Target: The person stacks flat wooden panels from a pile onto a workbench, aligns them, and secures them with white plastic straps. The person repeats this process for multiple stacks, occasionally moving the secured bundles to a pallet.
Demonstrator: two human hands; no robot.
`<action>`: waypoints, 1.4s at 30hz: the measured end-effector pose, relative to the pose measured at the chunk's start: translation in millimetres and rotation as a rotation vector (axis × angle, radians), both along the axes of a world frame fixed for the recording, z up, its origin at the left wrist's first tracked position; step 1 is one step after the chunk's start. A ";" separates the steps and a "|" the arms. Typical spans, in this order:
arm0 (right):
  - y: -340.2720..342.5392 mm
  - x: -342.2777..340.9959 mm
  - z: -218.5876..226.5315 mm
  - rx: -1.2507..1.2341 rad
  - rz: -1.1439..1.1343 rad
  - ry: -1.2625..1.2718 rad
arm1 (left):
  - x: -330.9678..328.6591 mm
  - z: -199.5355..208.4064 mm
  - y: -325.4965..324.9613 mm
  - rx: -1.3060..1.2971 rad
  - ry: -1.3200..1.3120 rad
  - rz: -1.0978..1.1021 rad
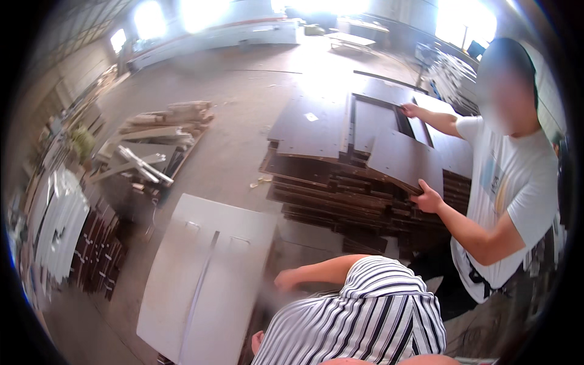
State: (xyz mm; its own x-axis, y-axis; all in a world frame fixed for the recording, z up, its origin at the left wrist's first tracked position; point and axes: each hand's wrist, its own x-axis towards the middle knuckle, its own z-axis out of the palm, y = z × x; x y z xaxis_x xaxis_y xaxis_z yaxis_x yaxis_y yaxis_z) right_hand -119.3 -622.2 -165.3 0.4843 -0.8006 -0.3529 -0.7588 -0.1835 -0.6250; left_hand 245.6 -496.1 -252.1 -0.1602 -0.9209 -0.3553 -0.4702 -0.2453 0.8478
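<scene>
A striped sleeve comes up from the lower edge. From it my right forearm reaches left, and my right hand (287, 280) hangs beside the right edge of a large white panel (238, 267). That hand is smeared, so its fingers are unclear. Only a bit of my left hand (257, 342) shows past my shirt, near the same panel's lower right edge; the rest is hidden. A long dark slit divides the white panel from its neighbour (182, 258), and each has a thin handle-like loop near its far end.
A co-worker (505, 170) in a white T-shirt stands at right, both hands on dark brown boards (407, 158) stacked high. Wood offcuts (164, 131) lie at left behind white strips (61, 219) and dark red strips (97, 249). A low table (350, 41) stands far back.
</scene>
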 end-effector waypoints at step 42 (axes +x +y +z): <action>8.3 -301.9 236.7 -0.521 -1.276 -1.808 | -157.9 55.6 -157.9 -0.224 -0.374 -0.722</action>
State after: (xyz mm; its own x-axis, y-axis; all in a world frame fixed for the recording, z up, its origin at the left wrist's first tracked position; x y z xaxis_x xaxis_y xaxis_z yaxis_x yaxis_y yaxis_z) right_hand -421.2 -613.9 71.4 -0.7150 -0.6991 -0.0069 0.5380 -0.5439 -0.6440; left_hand 87.6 -654.1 -196.4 -0.6450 -0.6926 -0.3229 -0.7063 0.3790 0.5979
